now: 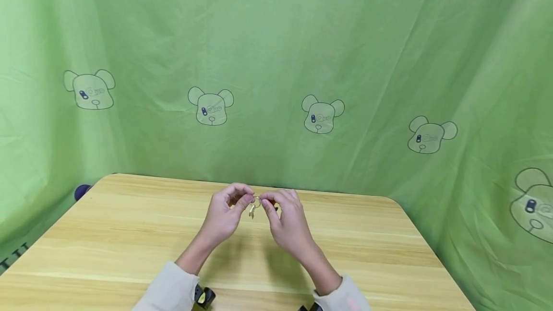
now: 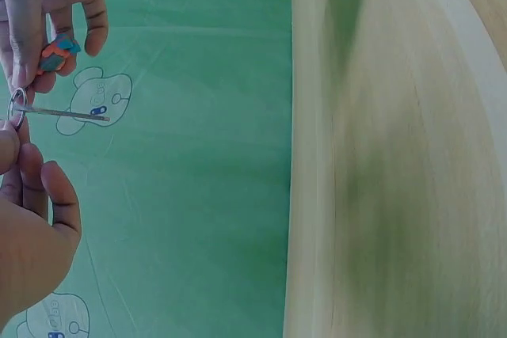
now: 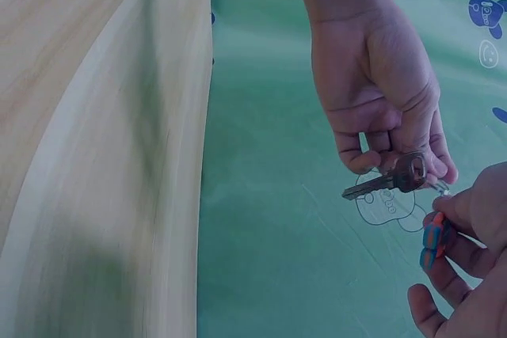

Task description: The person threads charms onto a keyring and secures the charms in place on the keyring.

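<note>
Over the table, my left hand [image 1: 223, 217] and right hand [image 1: 288, 222] meet fingertip to fingertip at a thin metal key ring [image 1: 258, 201]. Thumb and index finger of each hand pinch the ring, one on either side. A metal key [image 3: 374, 187] hangs from it by its bow, close under the left fingertips, blade pointing away from the ring. In the left wrist view the key [image 2: 71, 115] is seen edge-on. A small orange and blue charm [image 2: 59, 55] sits against the right hand's fingers, largely hidden in the head view.
A wood-grain table [image 1: 142, 234] with rounded far corners lies beneath the hands. Green cloth [image 1: 259, 61] printed with bear heads hangs behind and along both sides. A black wrist device [image 1: 205, 297] shows at the left sleeve [image 1: 170, 289].
</note>
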Demonstrator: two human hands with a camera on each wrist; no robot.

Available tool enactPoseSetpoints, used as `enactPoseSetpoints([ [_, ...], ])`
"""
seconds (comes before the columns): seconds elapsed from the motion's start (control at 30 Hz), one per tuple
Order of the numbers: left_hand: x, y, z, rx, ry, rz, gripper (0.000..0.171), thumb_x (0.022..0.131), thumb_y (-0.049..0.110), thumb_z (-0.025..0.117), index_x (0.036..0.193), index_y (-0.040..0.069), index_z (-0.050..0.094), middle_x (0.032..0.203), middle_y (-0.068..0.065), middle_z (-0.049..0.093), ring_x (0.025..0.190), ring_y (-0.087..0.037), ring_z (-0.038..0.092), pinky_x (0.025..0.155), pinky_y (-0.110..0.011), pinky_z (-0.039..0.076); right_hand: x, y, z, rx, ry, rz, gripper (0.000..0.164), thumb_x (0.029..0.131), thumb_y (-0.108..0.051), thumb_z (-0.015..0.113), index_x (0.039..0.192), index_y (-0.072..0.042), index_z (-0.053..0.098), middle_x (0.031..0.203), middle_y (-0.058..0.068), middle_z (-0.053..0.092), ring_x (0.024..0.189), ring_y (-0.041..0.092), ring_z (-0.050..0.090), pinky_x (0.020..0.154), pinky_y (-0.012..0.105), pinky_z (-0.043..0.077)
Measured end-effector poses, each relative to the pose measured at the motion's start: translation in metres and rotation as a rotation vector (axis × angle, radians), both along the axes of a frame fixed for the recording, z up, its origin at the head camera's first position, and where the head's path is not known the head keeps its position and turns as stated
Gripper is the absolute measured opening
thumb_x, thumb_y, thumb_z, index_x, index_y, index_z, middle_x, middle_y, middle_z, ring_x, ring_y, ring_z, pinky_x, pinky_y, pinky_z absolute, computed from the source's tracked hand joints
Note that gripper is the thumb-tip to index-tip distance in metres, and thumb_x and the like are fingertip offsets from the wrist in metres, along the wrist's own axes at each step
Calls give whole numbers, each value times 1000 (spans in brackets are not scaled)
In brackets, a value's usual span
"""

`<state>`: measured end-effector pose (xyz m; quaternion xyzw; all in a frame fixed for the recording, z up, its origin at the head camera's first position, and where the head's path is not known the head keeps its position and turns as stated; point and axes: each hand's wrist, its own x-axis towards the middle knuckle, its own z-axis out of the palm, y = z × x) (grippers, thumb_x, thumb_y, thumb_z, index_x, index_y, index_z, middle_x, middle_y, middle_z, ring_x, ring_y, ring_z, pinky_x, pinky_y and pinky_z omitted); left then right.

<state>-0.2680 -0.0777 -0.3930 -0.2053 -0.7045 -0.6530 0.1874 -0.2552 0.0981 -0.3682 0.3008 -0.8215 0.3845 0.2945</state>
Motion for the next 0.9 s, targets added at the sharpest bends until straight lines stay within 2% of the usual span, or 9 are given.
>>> enactPoseSetpoints([
  [0.1, 0, 1, 1, -25, 18, 21, 11, 99, 11, 67, 106, 4, 72, 96, -7, 72, 89, -37, 64, 73, -25, 52, 0, 0, 0, 11, 11, -9, 5, 97, -5, 69, 99, -5, 74, 90, -1, 69, 91, 16, 56, 82, 35, 46],
  [0.33, 1, 3, 1, -72, 18, 77, 12, 100, 11, 65, 106, 8, 75, 94, -3, 72, 86, -19, 64, 75, -26, 53, -1, -1, -4, 78, 47, -53, 3, 96, -8, 71, 98, -8, 72, 90, -1, 69, 90, 18, 55, 86, 41, 44],
  [0.67, 1, 4, 0, -45, 1, 113, 12, 101, 12, 64, 105, 7, 74, 92, -6, 71, 82, -20, 62, 69, -24, 51, 0, -4, -8, 63, 59, -17, 4, 95, -10, 72, 98, -7, 73, 88, -1, 69, 89, 17, 54, 84, 39, 44],
  [0.83, -1, 4, -2, -25, -23, 107, 13, 101, 13, 65, 107, 5, 73, 91, -8, 71, 80, -19, 60, 66, -23, 50, -1, -5, -10, 64, 67, -4, 3, 94, -8, 73, 97, -7, 74, 87, -2, 69, 87, 16, 55, 82, 37, 45],
  [0.9, -1, 4, -2, -35, -10, 99, 14, 101, 13, 65, 108, 4, 73, 91, -8, 71, 80, -18, 60, 67, -23, 52, -2, -5, -11, 57, 63, -13, 3, 95, -8, 72, 97, -8, 73, 87, -2, 69, 86, 15, 55, 81, 37, 45],
])
